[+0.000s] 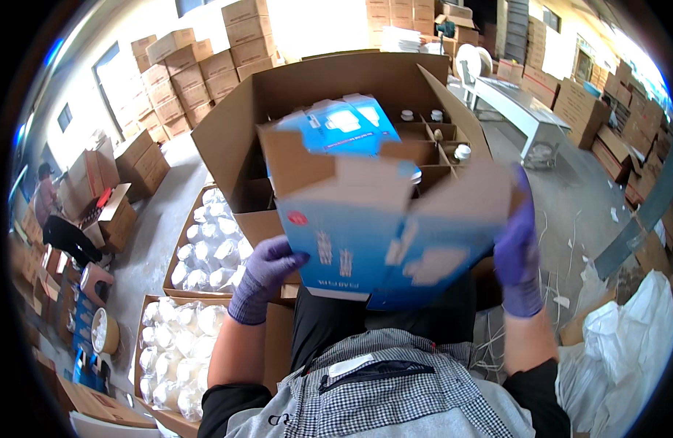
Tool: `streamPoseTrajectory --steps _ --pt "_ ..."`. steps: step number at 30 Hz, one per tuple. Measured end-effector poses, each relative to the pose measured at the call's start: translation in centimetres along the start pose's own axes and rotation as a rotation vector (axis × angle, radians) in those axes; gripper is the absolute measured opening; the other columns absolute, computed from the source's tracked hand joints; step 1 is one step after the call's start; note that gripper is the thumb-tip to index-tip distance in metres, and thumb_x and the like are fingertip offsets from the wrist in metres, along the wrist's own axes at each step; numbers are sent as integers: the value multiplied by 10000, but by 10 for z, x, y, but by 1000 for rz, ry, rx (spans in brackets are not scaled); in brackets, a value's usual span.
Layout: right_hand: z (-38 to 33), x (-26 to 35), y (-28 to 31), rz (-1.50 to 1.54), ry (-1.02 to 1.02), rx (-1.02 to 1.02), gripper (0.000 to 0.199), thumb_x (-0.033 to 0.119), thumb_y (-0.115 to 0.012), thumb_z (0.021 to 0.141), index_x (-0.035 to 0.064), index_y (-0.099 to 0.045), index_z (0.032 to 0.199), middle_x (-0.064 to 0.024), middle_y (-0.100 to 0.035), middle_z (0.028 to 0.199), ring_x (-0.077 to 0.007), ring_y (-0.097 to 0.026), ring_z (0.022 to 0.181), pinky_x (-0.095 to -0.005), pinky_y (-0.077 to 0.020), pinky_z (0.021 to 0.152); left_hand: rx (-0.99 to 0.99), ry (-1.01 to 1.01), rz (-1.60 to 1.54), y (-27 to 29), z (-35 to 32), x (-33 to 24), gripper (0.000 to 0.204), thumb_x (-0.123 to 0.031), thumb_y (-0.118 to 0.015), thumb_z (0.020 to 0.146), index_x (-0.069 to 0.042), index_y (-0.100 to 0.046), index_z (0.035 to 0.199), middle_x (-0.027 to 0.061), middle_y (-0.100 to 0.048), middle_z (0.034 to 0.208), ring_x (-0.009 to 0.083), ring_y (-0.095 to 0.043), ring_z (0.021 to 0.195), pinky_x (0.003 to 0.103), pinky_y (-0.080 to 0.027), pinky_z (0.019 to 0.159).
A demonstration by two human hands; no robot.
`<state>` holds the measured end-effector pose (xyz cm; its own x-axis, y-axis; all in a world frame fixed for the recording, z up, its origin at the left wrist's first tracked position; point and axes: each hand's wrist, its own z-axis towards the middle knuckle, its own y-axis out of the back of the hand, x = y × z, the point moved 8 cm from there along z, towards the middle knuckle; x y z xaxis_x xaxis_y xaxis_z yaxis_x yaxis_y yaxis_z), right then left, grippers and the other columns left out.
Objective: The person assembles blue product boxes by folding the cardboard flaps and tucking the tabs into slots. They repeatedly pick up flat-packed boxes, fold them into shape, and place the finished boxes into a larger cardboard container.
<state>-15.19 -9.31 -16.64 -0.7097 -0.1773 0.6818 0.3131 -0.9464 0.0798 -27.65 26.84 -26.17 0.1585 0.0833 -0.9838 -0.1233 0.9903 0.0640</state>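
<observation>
A blue and white printed carton (351, 241) with raised flaps is held up over my lap, partly blurred by motion. My left hand (269, 269), in a purple glove, pinches its lower left edge. At its right edge my right hand (519, 244), gloved alike, is closed on the cardboard, though its fingers are blurred. Behind stands a large open brown box (278, 95) with cardboard dividers. Several white-capped bottles (462, 152) show in its right-hand cells. Another blue carton (345, 125) lies over its left part; the held carton hides the box's near side.
Two trays of plastic-wrapped white bottles (177, 350) are at my left. White plastic sheeting (621, 343) lies at my right, beside loose strapping on the floor. Further off are stacked boxes (172, 77), a white table (519, 106) and another person (55, 212) at far left.
</observation>
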Motion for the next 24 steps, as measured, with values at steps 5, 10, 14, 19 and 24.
streamPoseTrajectory --steps 5,10,14,19,24 --pt "-21 2 -1 243 -265 212 649 569 -535 968 -48 -678 1111 -149 -700 1034 -211 -675 937 -337 -523 861 -163 -431 -234 -32 -33 -60 544 -227 -703 884 55 -547 1323 145 -659 1191 239 -643 1095 381 -489 989" --pt "-63 34 -42 413 -52 305 642 555 -585 936 -54 -683 1114 -165 -688 1095 -255 -673 970 -352 -528 859 -489 -295 5 -26 -35 -83 344 -310 -590 1000 32 -631 1004 149 -680 921 237 -673 847 352 -528 808" --pt "-93 2 -30 399 -265 157 554 489 -520 1002 -22 -671 1157 -183 -665 1135 -283 -652 1046 -392 -524 928 -503 -345 -13 -34 -27 -92 323 -264 -571 1005 36 -625 1114 130 -681 974 226 -662 912 343 -515 858" --pt "-111 22 -36 461 -343 154 539 398 -520 1017 -17 -497 1362 -197 -518 1368 -311 -562 1224 -427 -469 1030 -587 -643 -35 -44 -30 -112 314 -159 -523 1017 37 -569 1258 166 -637 1197 241 -627 1074 373 -481 970" --pt "-133 12 -41 382 -684 142 590 297 -533 1017 15 -349 1501 -173 -390 1527 -284 -408 1400 -413 -324 1160 -96 -527 96 -94 -23 -112 258 -111 -541 969 4 -618 1187 152 -618 1251 251 -593 1168 372 -455 1017"
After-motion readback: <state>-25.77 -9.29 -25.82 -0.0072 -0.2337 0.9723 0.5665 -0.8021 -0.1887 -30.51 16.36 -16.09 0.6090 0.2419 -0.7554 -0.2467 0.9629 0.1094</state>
